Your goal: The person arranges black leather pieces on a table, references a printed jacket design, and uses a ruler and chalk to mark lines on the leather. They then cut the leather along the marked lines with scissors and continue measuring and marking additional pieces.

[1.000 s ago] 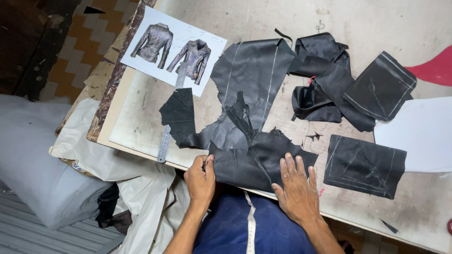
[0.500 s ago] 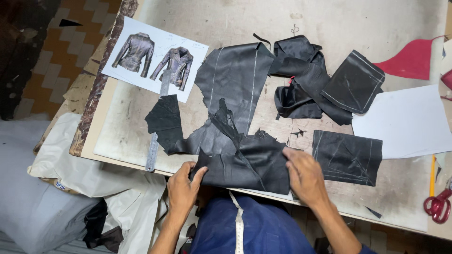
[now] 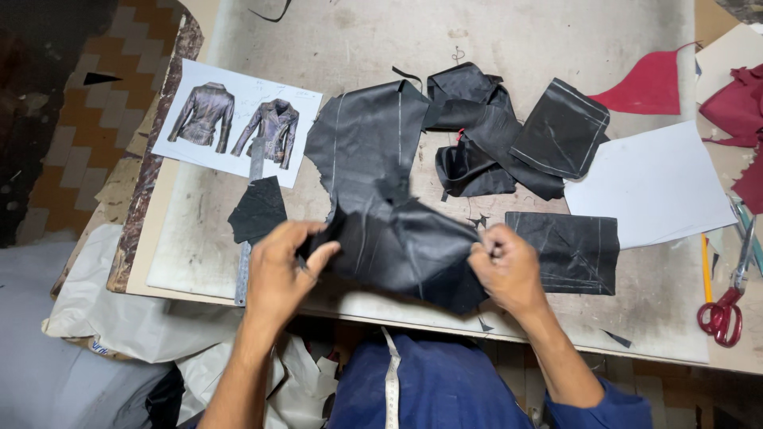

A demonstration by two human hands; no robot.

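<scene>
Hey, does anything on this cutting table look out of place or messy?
Mostly a working clutter. A metal ruler sticks out past the table's front edge, half under a black leather scrap. Red-handled scissors lie near the right edge. Both hands, left hand and right hand, hold a black leather piece.

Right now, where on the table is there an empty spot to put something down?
Bare table runs along the far edge, above the black leather pieces. A smaller bare patch lies below the jacket picture, left of the metal ruler. The middle and right side are crowded.

bare table [image 3: 556, 48] beyond; leather scraps [image 3: 509, 135] and white sheet [image 3: 644, 183] crowd the middle.
</scene>
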